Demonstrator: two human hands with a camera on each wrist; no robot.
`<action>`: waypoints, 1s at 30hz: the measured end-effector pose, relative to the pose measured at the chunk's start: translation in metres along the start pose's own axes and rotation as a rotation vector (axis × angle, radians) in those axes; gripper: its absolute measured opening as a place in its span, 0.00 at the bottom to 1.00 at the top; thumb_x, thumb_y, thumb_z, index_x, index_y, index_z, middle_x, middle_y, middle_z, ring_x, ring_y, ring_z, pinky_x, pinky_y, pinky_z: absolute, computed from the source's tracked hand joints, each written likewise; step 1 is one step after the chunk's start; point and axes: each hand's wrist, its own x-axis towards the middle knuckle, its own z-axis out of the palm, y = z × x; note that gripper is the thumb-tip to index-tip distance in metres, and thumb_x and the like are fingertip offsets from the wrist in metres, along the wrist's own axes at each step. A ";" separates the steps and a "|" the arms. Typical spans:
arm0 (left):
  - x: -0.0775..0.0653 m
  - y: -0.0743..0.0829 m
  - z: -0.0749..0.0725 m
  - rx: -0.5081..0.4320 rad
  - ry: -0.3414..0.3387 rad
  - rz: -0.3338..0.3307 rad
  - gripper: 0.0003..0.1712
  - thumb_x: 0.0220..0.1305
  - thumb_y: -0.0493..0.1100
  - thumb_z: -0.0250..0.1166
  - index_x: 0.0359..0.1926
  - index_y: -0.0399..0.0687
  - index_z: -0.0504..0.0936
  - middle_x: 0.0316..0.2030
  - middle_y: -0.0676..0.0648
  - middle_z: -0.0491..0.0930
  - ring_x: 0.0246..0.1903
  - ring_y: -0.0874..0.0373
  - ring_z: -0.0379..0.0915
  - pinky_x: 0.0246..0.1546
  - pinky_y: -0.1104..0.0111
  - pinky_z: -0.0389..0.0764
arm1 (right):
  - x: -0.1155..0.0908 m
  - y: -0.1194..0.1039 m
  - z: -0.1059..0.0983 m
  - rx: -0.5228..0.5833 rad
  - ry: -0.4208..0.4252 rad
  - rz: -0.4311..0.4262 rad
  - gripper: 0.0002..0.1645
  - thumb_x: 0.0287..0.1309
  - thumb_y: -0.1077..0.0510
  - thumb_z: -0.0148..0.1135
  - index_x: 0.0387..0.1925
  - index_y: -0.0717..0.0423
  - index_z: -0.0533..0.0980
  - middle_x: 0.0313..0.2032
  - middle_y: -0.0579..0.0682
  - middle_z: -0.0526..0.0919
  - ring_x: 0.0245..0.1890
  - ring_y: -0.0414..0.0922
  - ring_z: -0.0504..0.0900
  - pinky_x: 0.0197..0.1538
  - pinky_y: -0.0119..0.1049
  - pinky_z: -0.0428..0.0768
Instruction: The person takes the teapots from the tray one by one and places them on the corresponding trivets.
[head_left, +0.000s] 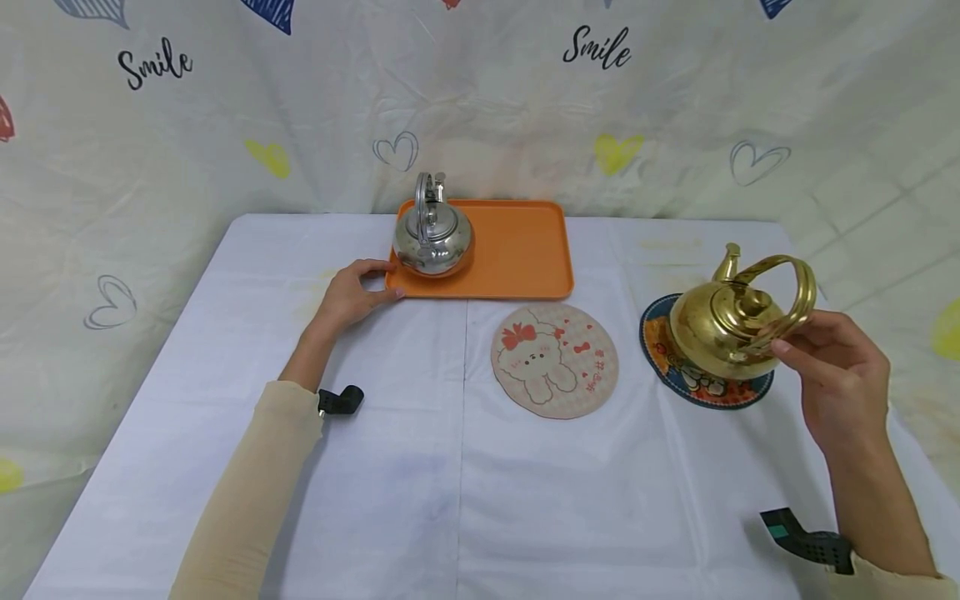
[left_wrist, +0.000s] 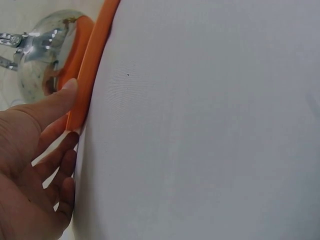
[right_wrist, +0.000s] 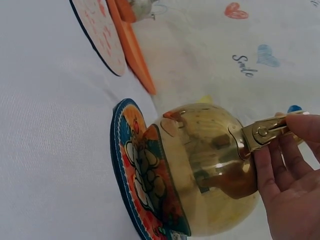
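Note:
My right hand (head_left: 847,375) grips the arched handle of a shiny gold teapot (head_left: 720,325), its thumb on the near end of the handle. The teapot's base is right at a round, dark-edged patterned mat (right_wrist: 119,150) in the right wrist view, with the spout pointing away. At the front left corner of an orange tray (head_left: 517,250), my left hand (head_left: 352,293) holds the edge, thumb on the front rim and fingers along the left side. A silver teapot (head_left: 432,237) stands on the tray's left part, its handle upright.
A round pale mat with a rabbit picture (head_left: 555,360) lies in front of the tray, between the hands. White cloth (head_left: 405,500) covers the table. Behind the table hangs a printed curtain (head_left: 495,100), close to the tray's far edge.

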 end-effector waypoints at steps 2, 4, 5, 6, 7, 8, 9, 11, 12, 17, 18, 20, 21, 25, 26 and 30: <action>0.001 -0.001 0.000 0.004 -0.003 0.000 0.35 0.65 0.54 0.74 0.70 0.50 0.76 0.73 0.42 0.71 0.77 0.43 0.60 0.82 0.47 0.59 | 0.000 0.001 -0.001 0.003 -0.011 -0.006 0.21 0.55 0.92 0.45 0.49 0.87 0.73 0.39 0.64 0.90 0.38 0.52 0.89 0.48 0.34 0.89; 0.001 -0.002 0.000 0.004 -0.002 -0.001 0.35 0.65 0.54 0.74 0.70 0.50 0.77 0.73 0.42 0.71 0.77 0.43 0.60 0.82 0.47 0.59 | 0.001 0.001 -0.001 0.009 -0.025 -0.013 0.22 0.55 0.92 0.44 0.50 0.87 0.73 0.40 0.64 0.90 0.38 0.52 0.89 0.48 0.34 0.89; 0.001 -0.002 0.000 0.004 -0.004 -0.001 0.35 0.65 0.54 0.74 0.70 0.50 0.77 0.73 0.41 0.71 0.77 0.43 0.60 0.82 0.47 0.59 | 0.001 0.002 -0.001 0.009 -0.031 -0.016 0.22 0.54 0.92 0.44 0.50 0.87 0.73 0.40 0.64 0.90 0.38 0.52 0.88 0.48 0.34 0.89; 0.001 -0.002 0.000 0.004 -0.003 0.001 0.35 0.65 0.54 0.74 0.70 0.50 0.77 0.73 0.41 0.71 0.77 0.43 0.60 0.81 0.47 0.59 | 0.001 0.002 -0.001 0.012 -0.034 -0.019 0.22 0.54 0.92 0.45 0.50 0.88 0.73 0.40 0.64 0.90 0.38 0.52 0.88 0.48 0.34 0.89; 0.002 -0.003 0.000 0.003 -0.003 0.003 0.35 0.65 0.54 0.74 0.69 0.51 0.77 0.73 0.41 0.71 0.77 0.43 0.60 0.81 0.47 0.59 | 0.001 0.002 -0.002 0.012 -0.038 -0.021 0.22 0.54 0.92 0.45 0.50 0.88 0.73 0.40 0.65 0.90 0.38 0.52 0.88 0.49 0.34 0.88; 0.002 -0.003 0.000 0.001 -0.001 0.005 0.35 0.65 0.54 0.74 0.69 0.51 0.77 0.73 0.41 0.71 0.76 0.43 0.60 0.81 0.47 0.59 | 0.000 0.002 -0.003 0.014 -0.043 -0.022 0.22 0.54 0.92 0.45 0.50 0.88 0.72 0.40 0.65 0.90 0.39 0.52 0.88 0.49 0.35 0.88; 0.002 -0.003 0.000 -0.001 0.000 0.006 0.35 0.65 0.54 0.74 0.69 0.51 0.77 0.72 0.41 0.71 0.76 0.43 0.61 0.81 0.48 0.59 | 0.000 0.002 -0.003 0.013 -0.047 -0.022 0.22 0.54 0.92 0.45 0.50 0.88 0.72 0.40 0.64 0.90 0.40 0.52 0.88 0.50 0.35 0.88; 0.003 -0.003 0.000 0.001 -0.001 0.010 0.35 0.65 0.55 0.74 0.70 0.51 0.77 0.73 0.41 0.71 0.76 0.43 0.61 0.81 0.48 0.59 | 0.000 0.003 -0.005 0.013 -0.059 -0.024 0.22 0.54 0.92 0.45 0.51 0.88 0.72 0.41 0.65 0.89 0.40 0.53 0.88 0.51 0.35 0.88; 0.003 -0.003 0.000 -0.001 0.002 0.011 0.35 0.65 0.55 0.74 0.69 0.51 0.77 0.72 0.42 0.71 0.76 0.43 0.61 0.82 0.48 0.59 | 0.000 0.003 -0.005 0.020 -0.064 -0.024 0.22 0.54 0.92 0.44 0.51 0.88 0.72 0.41 0.65 0.89 0.41 0.53 0.88 0.51 0.35 0.88; 0.002 -0.002 -0.001 -0.003 0.003 0.014 0.35 0.65 0.54 0.74 0.69 0.51 0.77 0.73 0.42 0.71 0.77 0.43 0.60 0.82 0.48 0.59 | -0.001 0.003 -0.006 0.033 -0.074 -0.031 0.21 0.55 0.92 0.44 0.51 0.88 0.72 0.41 0.66 0.89 0.40 0.53 0.89 0.51 0.35 0.89; 0.002 -0.002 -0.001 -0.007 0.005 0.014 0.34 0.65 0.54 0.75 0.69 0.51 0.77 0.72 0.42 0.71 0.76 0.44 0.60 0.81 0.48 0.59 | -0.001 0.003 -0.006 0.031 -0.073 -0.030 0.21 0.55 0.91 0.44 0.51 0.88 0.72 0.41 0.66 0.89 0.40 0.53 0.89 0.51 0.35 0.89; 0.002 -0.001 -0.001 -0.009 0.005 0.013 0.34 0.65 0.53 0.75 0.69 0.51 0.77 0.73 0.42 0.71 0.77 0.44 0.60 0.82 0.48 0.59 | -0.001 0.003 -0.006 0.033 -0.075 -0.030 0.21 0.56 0.91 0.44 0.51 0.88 0.72 0.42 0.66 0.89 0.40 0.53 0.89 0.52 0.35 0.89; 0.002 -0.001 -0.001 -0.011 0.004 0.011 0.34 0.65 0.53 0.75 0.69 0.51 0.77 0.73 0.42 0.71 0.77 0.44 0.60 0.82 0.48 0.59 | -0.001 0.003 -0.006 0.037 -0.077 -0.031 0.21 0.56 0.91 0.44 0.51 0.88 0.71 0.42 0.66 0.89 0.40 0.54 0.89 0.52 0.35 0.89; 0.002 -0.001 -0.001 -0.016 0.002 0.004 0.34 0.65 0.53 0.75 0.69 0.51 0.77 0.73 0.42 0.71 0.77 0.44 0.59 0.82 0.47 0.58 | -0.001 0.002 -0.003 0.033 -0.059 -0.030 0.20 0.57 0.90 0.44 0.51 0.88 0.72 0.42 0.67 0.89 0.41 0.54 0.89 0.49 0.36 0.90; 0.002 -0.002 -0.001 -0.017 0.002 0.003 0.34 0.65 0.53 0.75 0.69 0.51 0.77 0.73 0.42 0.70 0.77 0.44 0.59 0.82 0.47 0.58 | -0.001 0.001 -0.002 0.025 -0.046 -0.029 0.20 0.58 0.90 0.45 0.51 0.88 0.72 0.42 0.66 0.89 0.41 0.54 0.89 0.48 0.36 0.90; 0.001 -0.002 0.000 -0.021 0.007 0.006 0.34 0.65 0.53 0.75 0.68 0.51 0.78 0.73 0.42 0.70 0.77 0.44 0.59 0.82 0.47 0.58 | -0.001 0.000 0.004 -0.036 0.049 -0.049 0.15 0.61 0.86 0.49 0.48 0.86 0.74 0.38 0.63 0.90 0.37 0.51 0.89 0.44 0.33 0.91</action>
